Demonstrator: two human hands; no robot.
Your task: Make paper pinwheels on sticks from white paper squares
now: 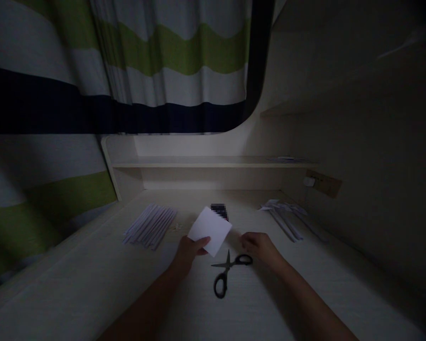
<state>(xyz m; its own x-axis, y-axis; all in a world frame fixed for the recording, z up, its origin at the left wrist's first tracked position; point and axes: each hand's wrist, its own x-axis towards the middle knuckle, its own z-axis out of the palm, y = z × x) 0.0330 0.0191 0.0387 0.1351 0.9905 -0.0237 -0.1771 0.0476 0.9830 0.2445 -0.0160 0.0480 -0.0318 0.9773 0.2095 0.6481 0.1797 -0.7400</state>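
Observation:
My left hand (190, 251) is closed on the lower left corner of a white piece of paper (211, 229), thumb on top and fingers underneath. The paper looks roughly square and is turned at an angle. Just right of it, apart from the sheet, my right hand (253, 244) has its fingers curled together; whether anything small is between them I cannot make out. Below the paper lies a pair of scissors (228, 267) with black handles and blades spread, close under my right hand. A dark, pixelated object (219, 210) shows partly behind the paper.
On the left, several narrow white paper strips or rolls (151, 225) lie side by side, with small pale bits (177, 227) near them. Another loose bundle of paper pieces (286, 215) lies at right. A low shelf (209, 165) spans the back, and a striped curtain (181, 61) hangs above.

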